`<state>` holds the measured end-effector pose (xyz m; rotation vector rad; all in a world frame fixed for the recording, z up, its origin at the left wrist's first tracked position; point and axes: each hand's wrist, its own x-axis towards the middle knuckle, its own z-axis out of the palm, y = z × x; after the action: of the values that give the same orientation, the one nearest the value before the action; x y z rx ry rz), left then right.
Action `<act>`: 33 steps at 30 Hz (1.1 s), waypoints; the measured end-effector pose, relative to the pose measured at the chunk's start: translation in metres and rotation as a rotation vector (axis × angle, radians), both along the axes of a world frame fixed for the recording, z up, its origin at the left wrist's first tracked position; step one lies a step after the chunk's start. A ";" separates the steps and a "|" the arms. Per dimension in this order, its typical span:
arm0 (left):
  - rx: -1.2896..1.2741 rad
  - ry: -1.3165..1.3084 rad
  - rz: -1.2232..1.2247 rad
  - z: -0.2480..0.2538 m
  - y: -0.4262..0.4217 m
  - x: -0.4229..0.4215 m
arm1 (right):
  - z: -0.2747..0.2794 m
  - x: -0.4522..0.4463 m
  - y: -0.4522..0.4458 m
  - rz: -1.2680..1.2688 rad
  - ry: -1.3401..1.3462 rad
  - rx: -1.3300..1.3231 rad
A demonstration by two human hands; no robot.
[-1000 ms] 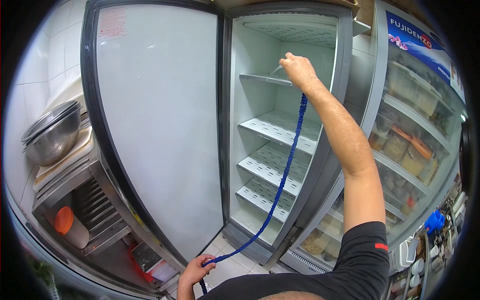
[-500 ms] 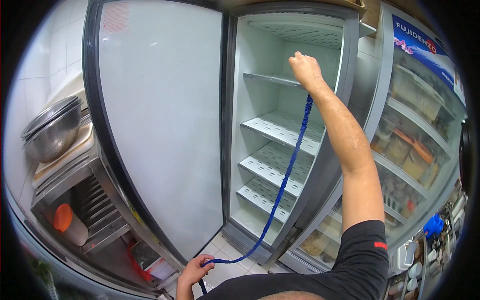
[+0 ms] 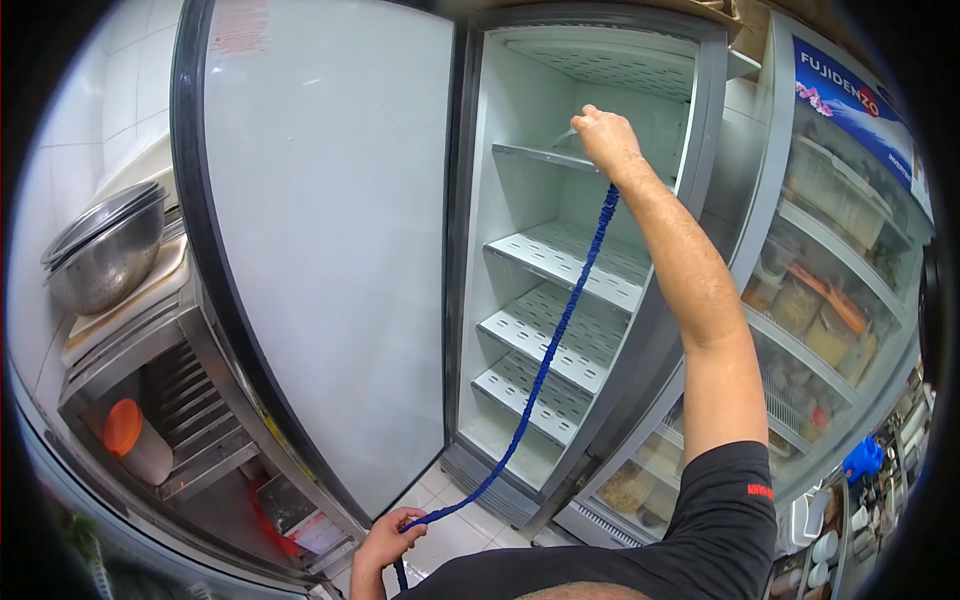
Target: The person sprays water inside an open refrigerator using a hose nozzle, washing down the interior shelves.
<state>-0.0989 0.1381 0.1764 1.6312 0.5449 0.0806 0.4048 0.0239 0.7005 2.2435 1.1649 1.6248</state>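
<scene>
**Blue hose point(image 3: 543, 381) at open fridge point(image 3: 516, 110)**

Far left: a stack of metal bowls point(image 3: 105, 272); the exact count cannot be read. Below it: one tub point(image 3: 148, 458) with one orange lid point(image 3: 123, 427), contents hidden. Next: one fridge door point(image 3: 325, 250), swung open.

Left hand point(image 3: 388, 545): thumb and fingers closed on the lower part of the hose, near the floor point(image 3: 460, 538).

Open fridge: four shelves point(image 3: 510, 325) below a perforated top panel point(image 3: 610, 68). The hose rises in front of them in one curve.

Right hand point(image 3: 605, 138): clamped on the hose's upper end, by the uppermost shelf; the hand hides that end.

Right: one glass-door fridge point(image 3: 768, 170). Its upper level holds one pale basket point(image 3: 838, 185); the level below holds several food containers point(image 3: 830, 335), number unclear.
</scene>
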 end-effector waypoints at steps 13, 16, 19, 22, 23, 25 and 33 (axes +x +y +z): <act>0.019 0.046 0.007 0.009 -0.004 -0.005 | -0.003 0.008 -0.003 -0.012 -0.003 0.059; 0.028 0.037 0.007 0.005 -0.003 -0.005 | -0.003 0.007 -0.006 0.002 0.002 0.043; 0.033 0.040 0.006 0.006 -0.003 -0.005 | -0.001 0.010 -0.010 0.024 0.002 0.026; 0.032 0.034 -0.001 0.003 -0.002 -0.005 | -0.002 0.010 -0.014 0.032 -0.002 0.014; 0.030 0.036 -0.003 0.003 -0.003 -0.005 | -0.003 0.009 -0.015 0.032 -0.003 0.010; 0.029 0.035 -0.012 0.004 -0.003 -0.004 | -0.003 0.010 -0.019 -0.004 -0.024 -0.009; 0.032 0.055 -0.035 0.013 -0.006 -0.001 | -0.006 0.012 -0.033 -0.102 -0.019 -0.012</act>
<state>-0.0998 0.1323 0.1899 1.6772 0.5590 0.0187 0.4173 -0.0094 0.6948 2.2362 1.0345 1.5922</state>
